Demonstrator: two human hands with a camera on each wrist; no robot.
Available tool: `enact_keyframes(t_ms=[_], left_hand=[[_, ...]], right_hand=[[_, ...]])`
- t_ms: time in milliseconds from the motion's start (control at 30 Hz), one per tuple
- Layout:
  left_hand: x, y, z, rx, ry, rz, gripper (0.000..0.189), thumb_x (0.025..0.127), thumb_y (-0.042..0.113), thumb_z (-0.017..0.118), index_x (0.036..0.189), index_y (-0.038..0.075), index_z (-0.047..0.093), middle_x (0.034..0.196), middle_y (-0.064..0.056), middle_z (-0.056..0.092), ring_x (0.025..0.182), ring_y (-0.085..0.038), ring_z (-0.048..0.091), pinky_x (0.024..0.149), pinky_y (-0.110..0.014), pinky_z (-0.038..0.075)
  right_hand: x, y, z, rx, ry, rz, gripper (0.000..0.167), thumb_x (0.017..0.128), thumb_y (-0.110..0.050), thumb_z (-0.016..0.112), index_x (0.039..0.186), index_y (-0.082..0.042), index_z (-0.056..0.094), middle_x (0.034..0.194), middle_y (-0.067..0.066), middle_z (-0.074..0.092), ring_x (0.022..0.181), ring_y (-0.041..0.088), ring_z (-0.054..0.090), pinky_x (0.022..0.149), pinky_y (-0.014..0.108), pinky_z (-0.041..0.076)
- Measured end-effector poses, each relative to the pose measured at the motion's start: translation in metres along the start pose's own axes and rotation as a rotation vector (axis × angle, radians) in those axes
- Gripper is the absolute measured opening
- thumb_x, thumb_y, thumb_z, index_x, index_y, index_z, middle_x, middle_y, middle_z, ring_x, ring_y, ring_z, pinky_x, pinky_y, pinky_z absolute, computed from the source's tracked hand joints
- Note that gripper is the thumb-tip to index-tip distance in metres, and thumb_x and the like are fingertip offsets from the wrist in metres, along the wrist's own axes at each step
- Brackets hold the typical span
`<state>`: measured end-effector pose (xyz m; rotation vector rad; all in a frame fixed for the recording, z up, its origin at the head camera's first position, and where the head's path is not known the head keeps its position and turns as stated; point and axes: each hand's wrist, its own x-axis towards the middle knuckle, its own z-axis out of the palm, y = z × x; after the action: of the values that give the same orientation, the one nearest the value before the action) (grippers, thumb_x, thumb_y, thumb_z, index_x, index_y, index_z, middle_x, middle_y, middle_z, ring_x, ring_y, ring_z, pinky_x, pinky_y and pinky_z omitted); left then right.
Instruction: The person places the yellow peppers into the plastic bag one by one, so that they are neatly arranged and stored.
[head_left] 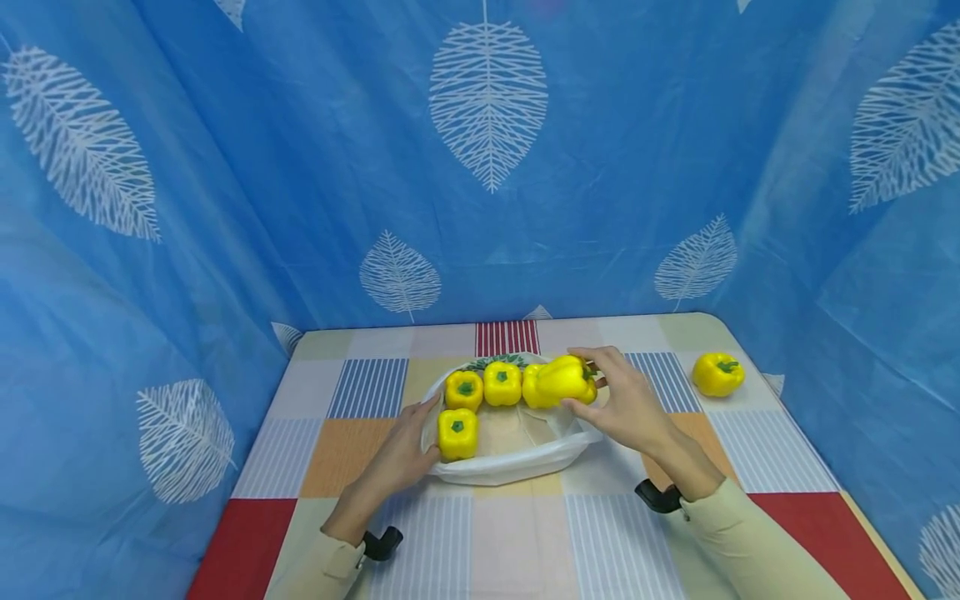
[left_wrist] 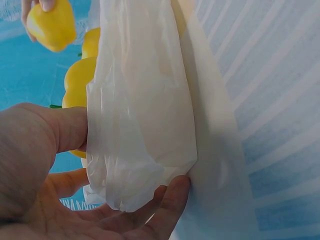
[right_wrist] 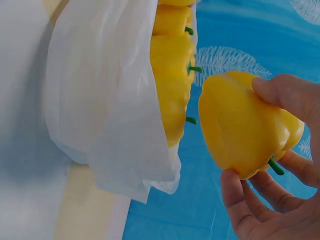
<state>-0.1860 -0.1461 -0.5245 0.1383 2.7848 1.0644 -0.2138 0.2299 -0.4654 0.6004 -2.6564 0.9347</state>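
Grips the white bag (head_left: 510, 471) at left with the left hand (head_left: 402, 446), beside yellow peppers (head_left: 502, 383) inside, and clasps another pepper (head_left: 561, 383) above the far right with the right hand (head_left: 630, 408), perhaps risking a roll if released against those.

1) Blue, creased sheet-like curtains (head_left: 540, 225) printed with large white skeleton leaves (head_left: 489, 104) enclose the back and both sides
2) Round-cornered worktop (head_left: 510, 542) patterned in patchwork blocks of red, orange, cream and blue stripes
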Motion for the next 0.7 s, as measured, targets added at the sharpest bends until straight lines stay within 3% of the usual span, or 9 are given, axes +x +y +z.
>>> enact_keyframes(t_ms=[267, 500, 700], left_hand=[[-0.001, 0.002, 0.000, -0.019, 0.007, 0.015, 0.092, 0.098, 0.000, 0.078, 0.181, 0.011, 0.041, 0.180, -0.026, 0.047, 0.164, -0.053, 0.052, 0.131, -0.077, 0.048], [-0.001, 0.002, -0.001, -0.015, 0.009, 0.018, 0.091, 0.099, -0.001, 0.077, 0.181, 0.012, 0.041, 0.180, -0.026, 0.046, 0.165, -0.052, 0.052, 0.130, -0.075, 0.049], [-0.001, 0.001, -0.001, -0.016, 0.003, 0.019, 0.090, 0.100, -0.001, 0.076, 0.181, 0.012, 0.041, 0.180, -0.026, 0.046, 0.164, -0.053, 0.053, 0.130, -0.076, 0.049]], right_hand=[[0.006, -0.007, 0.006, -0.005, -0.047, -0.041, 0.079, 0.092, -0.015, 0.100, 0.162, -0.009, 0.064, 0.151, 0.018, 0.070, 0.125, 0.035, 0.074, 0.097, 0.057, 0.071], [0.011, -0.013, 0.013, -0.013, -0.089, -0.066, 0.078, 0.093, -0.018, 0.100, 0.162, -0.010, 0.064, 0.151, 0.017, 0.070, 0.117, 0.029, 0.071, 0.096, 0.052, 0.070], [0.015, -0.019, 0.020, -0.009, -0.122, -0.096, 0.080, 0.092, -0.018, 0.101, 0.162, -0.007, 0.063, 0.152, 0.017, 0.069, 0.131, 0.036, 0.073, 0.111, 0.059, 0.069]])
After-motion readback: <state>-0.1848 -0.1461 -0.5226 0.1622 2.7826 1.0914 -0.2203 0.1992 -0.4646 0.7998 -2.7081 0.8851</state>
